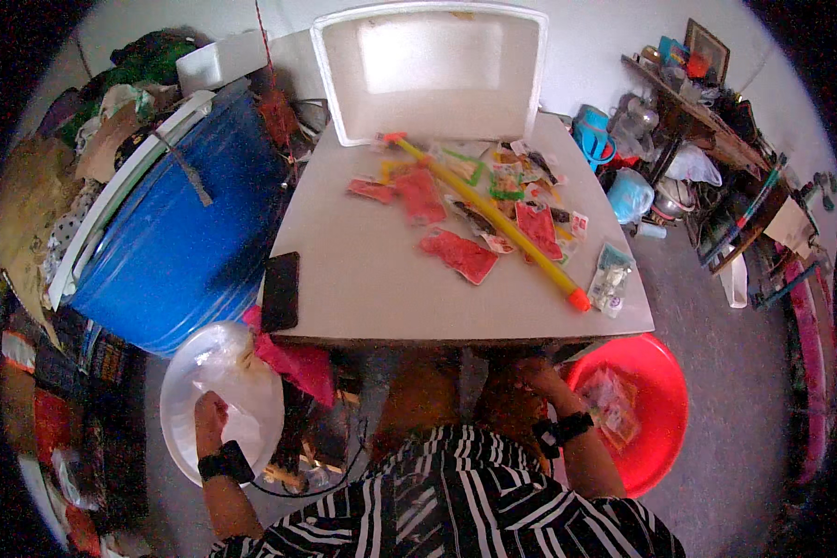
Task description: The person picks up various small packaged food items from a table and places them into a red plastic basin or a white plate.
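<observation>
My left hand (pixel 211 409) is over a pale basin (pixel 181 390) left of the table; its fingers are curled, and whether they hold something is unclear. Clear plastic lies in that basin. Near my knee, under the table's front edge, my right hand (pixel 536 375) is dim, its fingers hard to make out. Beside it a red basin (pixel 669 411) holds plastic packets (pixel 610 408). A yellow tube with orange ends (pixel 492 213) lies diagonally on the table (pixel 363 300), across and among red packets (pixel 460 254) and other small sealed packets. A clear packet with pale contents (pixel 610 279) lies near the right corner.
A white foam box (pixel 429 70) stands on its side at the table's back. A black phone (pixel 280 291) lies at the left edge, above pink cloth (pixel 303 370). A large blue barrel (pixel 188 223) stands left. Cluttered shelves (pixel 704 118) and bags are at the right.
</observation>
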